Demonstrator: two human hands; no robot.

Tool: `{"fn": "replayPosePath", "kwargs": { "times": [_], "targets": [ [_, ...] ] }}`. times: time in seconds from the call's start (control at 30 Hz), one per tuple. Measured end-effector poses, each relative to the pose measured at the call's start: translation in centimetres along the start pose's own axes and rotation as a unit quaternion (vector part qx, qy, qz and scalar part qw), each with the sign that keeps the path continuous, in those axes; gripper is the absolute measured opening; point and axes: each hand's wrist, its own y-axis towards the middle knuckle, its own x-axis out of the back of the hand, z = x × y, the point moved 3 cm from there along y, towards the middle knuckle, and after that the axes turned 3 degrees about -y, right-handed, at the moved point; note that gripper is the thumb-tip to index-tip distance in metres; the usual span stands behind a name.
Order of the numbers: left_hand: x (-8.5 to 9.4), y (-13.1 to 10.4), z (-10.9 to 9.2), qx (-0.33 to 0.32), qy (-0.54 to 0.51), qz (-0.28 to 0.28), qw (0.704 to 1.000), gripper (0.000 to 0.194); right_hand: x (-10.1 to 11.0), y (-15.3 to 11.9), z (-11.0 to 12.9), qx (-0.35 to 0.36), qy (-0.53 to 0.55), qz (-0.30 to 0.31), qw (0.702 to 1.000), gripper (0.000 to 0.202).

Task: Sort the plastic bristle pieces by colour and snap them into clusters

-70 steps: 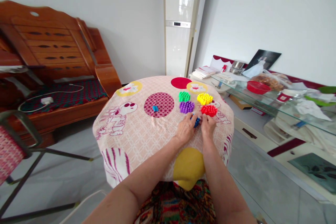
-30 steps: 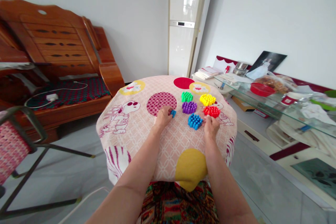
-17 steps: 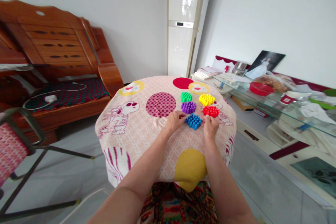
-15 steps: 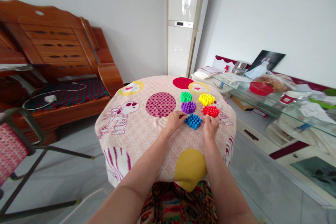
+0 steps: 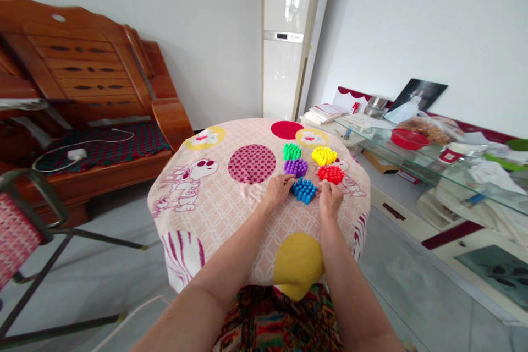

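A cluster of small blue pegs stands on the cloth-covered table, between my two hands. My left hand is at its left edge, fingertips drawn together and seeming to touch the outer pegs. On the other side, my right hand is closed, close to the blue cluster and just below the red pegs. Whatever either set of fingers pinches is too small or hidden to make out. Behind the blue group sit purple pegs, with green pegs farther back. Yellow pegs stand behind the red ones.
A patterned tablecloth covers the round table. To the right, a glass-topped cabinet carries a red bowl, papers and a photo. A wooden bench and a folding chair are on the left.
My left hand has shifted very slightly right, closer against the blue pegs. The right hand and the peg clusters look much the same; the view has moved a little.
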Motion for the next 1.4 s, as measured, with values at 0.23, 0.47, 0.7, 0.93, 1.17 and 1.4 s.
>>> {"fn": "replayPosePath", "kwargs": {
  "times": [0.23,0.47,0.7,0.93,1.17,1.4],
  "targets": [
    [1.3,-0.8,0.9,0.008,-0.021,-0.088,0.996,0.029,0.0,0.1,-0.1,0.010,-0.004,-0.006,1.000,0.043],
    [-0.8,-2.1,-3.1,-0.212,0.045,-0.049,0.975,0.041,0.6,-0.7,0.7,0.031,-0.060,-0.041,0.997,0.044],
    [-4.7,-1.6,-6.2,-0.259,0.226,0.115,0.932,0.047,2.7,4.9,1.4,0.046,-0.180,-0.080,0.979,0.046],
    [-2.4,-0.7,-4.0,-0.155,0.294,0.117,0.936,0.030,0.1,8.9,1.4,0.002,-0.305,0.086,0.948,0.044],
    [8.8,2.6,4.7,0.118,0.307,-0.102,0.939,0.048,-7.2,5.7,3.3,-0.005,-0.129,0.211,0.969,0.042],
    [11.0,5.5,9.5,0.164,0.125,-0.121,0.971,0.040,-14.2,-0.3,8.3,0.007,0.064,0.406,0.912,0.047]
  ]
}}
